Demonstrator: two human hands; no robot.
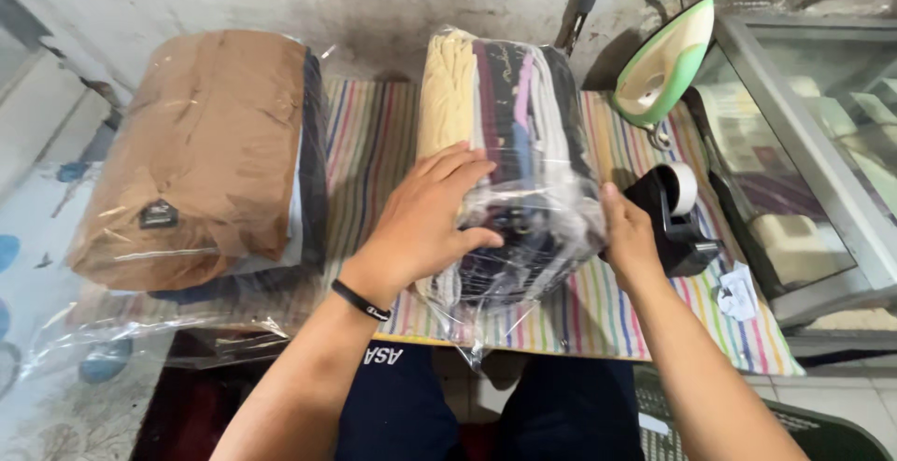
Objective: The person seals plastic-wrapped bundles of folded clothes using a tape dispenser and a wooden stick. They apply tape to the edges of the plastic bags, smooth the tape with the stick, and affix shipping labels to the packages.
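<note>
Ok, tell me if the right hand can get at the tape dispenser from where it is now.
Probably yes. The right hand rests against the side of the clear-wrapped bundle of folded clothes, and the black tape dispenser sits right beside it on the striped cloth, with nothing between them.

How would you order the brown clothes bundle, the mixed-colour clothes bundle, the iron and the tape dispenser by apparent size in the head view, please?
1. Brown clothes bundle
2. Mixed-colour clothes bundle, partly covered by the left hand
3. Iron
4. Tape dispenser, only slightly smaller-looking.
</note>
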